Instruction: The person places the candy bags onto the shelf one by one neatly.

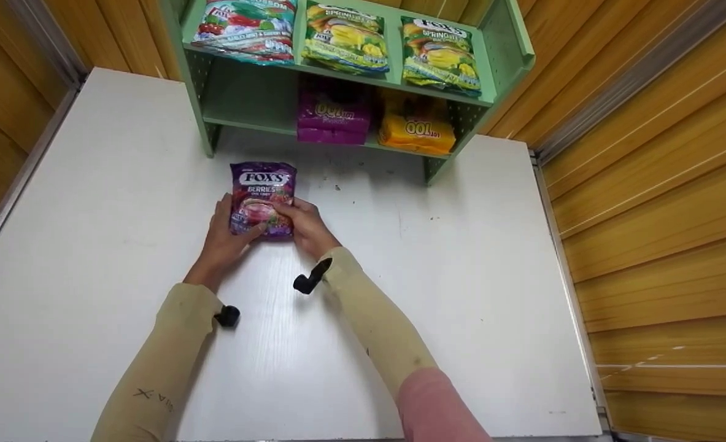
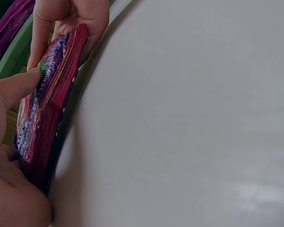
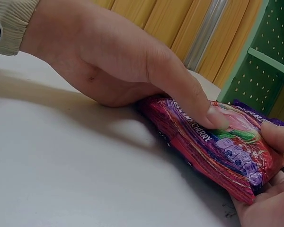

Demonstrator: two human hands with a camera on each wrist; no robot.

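Observation:
A purple Fox's Berries candy bag (image 1: pixel 263 191) is held face up between both hands over the white table, just in front of the green shelf. My left hand (image 1: pixel 223 240) grips its lower left edge, thumb laid across the front. On the right edge, my right hand (image 1: pixel 308 226) pinches the bag with the thumb on top and fingers beneath. From the right wrist, the candy bag (image 3: pixel 213 146) shows its bottom edge close over the table, the left thumb pressing near the cherry lettering. In the left wrist view the bag (image 2: pixel 49 104) is seen edge-on.
The green shelf (image 1: pixel 215 92) stands at the back. On its upper tier are a red-and-teal candy bag (image 1: pixel 246 27) and two green Springtea bags (image 1: pixel 345 37). Below are a purple pack (image 1: pixel 333 116) and a yellow pack (image 1: pixel 417 130). Wooden panels (image 1: pixel 663 258) flank the white table (image 1: pixel 473 294).

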